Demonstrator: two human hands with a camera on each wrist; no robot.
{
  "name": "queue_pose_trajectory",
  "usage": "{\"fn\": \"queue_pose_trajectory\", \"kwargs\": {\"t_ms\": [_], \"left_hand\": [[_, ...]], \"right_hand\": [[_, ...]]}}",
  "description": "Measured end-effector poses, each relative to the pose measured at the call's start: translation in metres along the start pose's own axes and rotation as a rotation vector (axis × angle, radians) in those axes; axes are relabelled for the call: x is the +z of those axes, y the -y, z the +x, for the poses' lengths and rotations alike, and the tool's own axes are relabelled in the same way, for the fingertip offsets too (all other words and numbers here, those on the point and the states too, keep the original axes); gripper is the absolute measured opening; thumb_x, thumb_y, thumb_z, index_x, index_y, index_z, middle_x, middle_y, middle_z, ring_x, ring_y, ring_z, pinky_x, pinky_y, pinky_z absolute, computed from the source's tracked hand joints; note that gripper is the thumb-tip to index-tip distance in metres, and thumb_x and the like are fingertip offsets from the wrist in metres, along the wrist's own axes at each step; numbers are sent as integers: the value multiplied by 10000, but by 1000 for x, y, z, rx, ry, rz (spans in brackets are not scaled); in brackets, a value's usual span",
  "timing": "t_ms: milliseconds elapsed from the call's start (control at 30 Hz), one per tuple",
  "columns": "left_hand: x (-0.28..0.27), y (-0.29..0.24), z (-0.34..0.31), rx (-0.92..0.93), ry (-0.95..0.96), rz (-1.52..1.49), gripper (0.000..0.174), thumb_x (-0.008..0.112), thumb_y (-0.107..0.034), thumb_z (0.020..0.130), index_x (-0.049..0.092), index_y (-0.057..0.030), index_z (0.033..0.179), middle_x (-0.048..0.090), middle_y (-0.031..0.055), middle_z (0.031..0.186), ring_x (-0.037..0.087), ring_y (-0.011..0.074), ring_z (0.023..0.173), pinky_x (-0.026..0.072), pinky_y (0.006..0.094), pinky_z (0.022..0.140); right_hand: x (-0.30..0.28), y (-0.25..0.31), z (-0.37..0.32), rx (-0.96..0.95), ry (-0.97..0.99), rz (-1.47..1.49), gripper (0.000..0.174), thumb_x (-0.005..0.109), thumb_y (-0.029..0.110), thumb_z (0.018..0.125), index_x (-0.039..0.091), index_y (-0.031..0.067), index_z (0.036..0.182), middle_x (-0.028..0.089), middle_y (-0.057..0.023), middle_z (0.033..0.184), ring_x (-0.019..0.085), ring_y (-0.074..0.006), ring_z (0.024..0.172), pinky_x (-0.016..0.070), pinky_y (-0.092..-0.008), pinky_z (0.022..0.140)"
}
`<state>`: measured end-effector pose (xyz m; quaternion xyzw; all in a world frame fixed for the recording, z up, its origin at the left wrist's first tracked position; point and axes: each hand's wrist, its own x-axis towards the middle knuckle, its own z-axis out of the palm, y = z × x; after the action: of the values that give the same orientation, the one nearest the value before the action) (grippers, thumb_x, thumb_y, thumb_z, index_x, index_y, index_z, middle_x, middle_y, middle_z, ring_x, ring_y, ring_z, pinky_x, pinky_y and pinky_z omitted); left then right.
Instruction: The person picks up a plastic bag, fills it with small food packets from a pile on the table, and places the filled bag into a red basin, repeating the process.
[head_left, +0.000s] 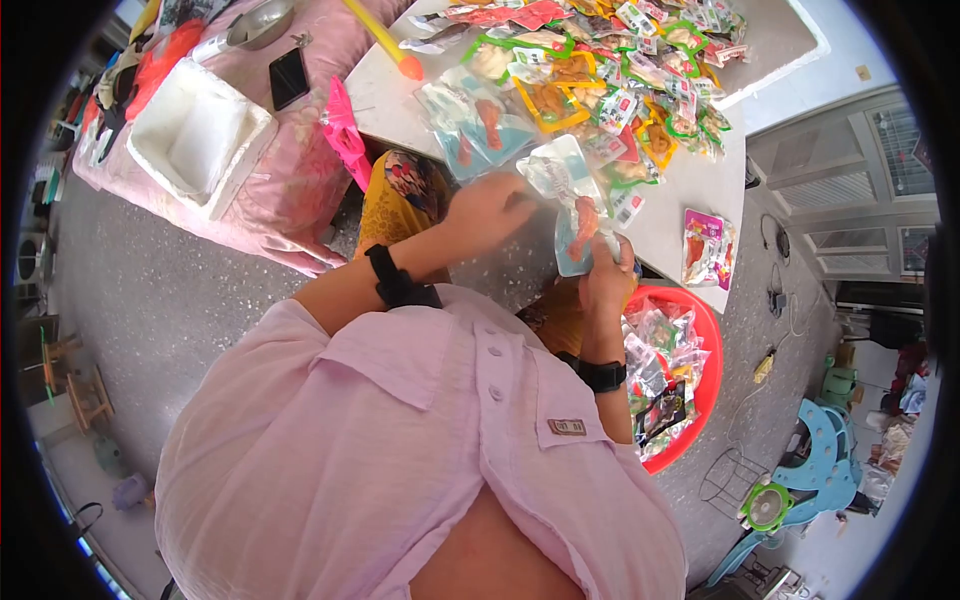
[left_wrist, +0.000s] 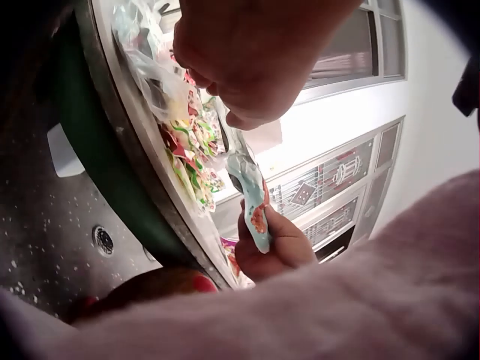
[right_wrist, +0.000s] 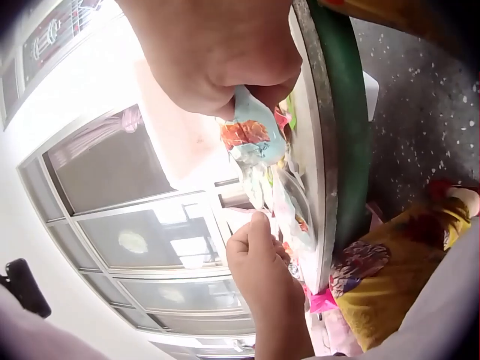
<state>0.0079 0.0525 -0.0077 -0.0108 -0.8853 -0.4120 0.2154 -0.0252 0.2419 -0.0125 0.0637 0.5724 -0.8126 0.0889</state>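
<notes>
The right hand (head_left: 607, 278) pinches a blue packet (head_left: 579, 232) at the near edge of the bench (head_left: 668, 222). The left hand (head_left: 488, 212) is near it, fingers bent; whether its grip holds anything is unclear. Other packets (head_left: 625, 85) lie heaped beyond.

- Pale pink, button-front shirt (head_left: 330, 470) with two flap chest pockets, a small rectangular label (head_left: 567, 427) on the right one
- Black wristbands (head_left: 603, 376)
- Mustard-yellow, patterned trousers (right_wrist: 390, 292)
</notes>
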Motion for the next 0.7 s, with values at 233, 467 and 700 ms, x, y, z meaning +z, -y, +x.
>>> {"fn": "queue_pose_trajectory", "kwargs": {"t_ms": [233, 467, 700], "left_hand": [[-17, 26, 16, 59, -26, 476, 183, 537, -167, 693, 505, -42, 822, 505, 134, 719, 533, 286, 651, 444, 353, 554], [-13, 34, 19, 7, -24, 347, 80, 476, -123, 722, 465, -45, 739, 503, 134, 689, 514, 318, 659, 424, 403, 564], [-13, 19, 26, 67, 19, 336, 79, 467, -118, 716, 461, -42, 737, 501, 135, 685, 515, 316, 655, 421, 400, 555]], "right_hand": [[1, -24, 11, 15, 34, -135, 182, 532, 52, 763, 510, 1, 937, 534, -32, 816, 483, -84, 703, 404, -206, 618], [5, -23, 15, 61, 60, -148, 189, 525, 42, 758, 515, -2, 942, 535, -30, 815, 488, -86, 700, 405, -208, 613], [14, -6, 26, 26, 221, -186, 200, 524, 25, 755, 512, -3, 952, 544, -40, 829, 499, -90, 704, 412, -211, 618]]}}
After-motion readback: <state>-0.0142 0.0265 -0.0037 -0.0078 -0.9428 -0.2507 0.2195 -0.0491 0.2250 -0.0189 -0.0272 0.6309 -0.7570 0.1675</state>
